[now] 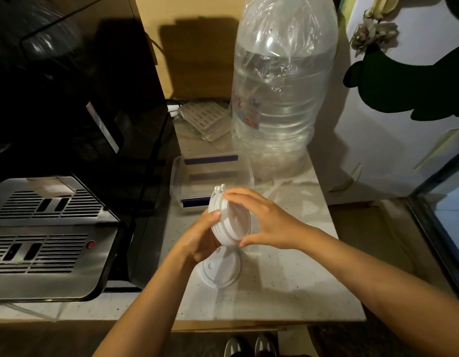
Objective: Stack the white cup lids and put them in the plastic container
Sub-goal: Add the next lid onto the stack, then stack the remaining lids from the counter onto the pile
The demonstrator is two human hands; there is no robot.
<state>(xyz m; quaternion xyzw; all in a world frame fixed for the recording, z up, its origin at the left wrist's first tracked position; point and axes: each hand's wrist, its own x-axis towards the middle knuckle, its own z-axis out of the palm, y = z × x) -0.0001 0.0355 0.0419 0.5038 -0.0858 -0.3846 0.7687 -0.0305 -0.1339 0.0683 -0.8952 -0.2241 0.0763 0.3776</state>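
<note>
Holding the stack of lids (229, 222) on edge, both hands—left hand (200, 238), right hand (267, 220)—clasped it to align rims; one lid (220, 270) lay on the surface (287, 287), near the plastic container (195, 176).

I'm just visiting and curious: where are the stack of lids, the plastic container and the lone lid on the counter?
stack of lids (229, 222): head view, flat face.
plastic container (177, 176): head view, left wall.
lone lid (223, 270): head view, top face.
</note>
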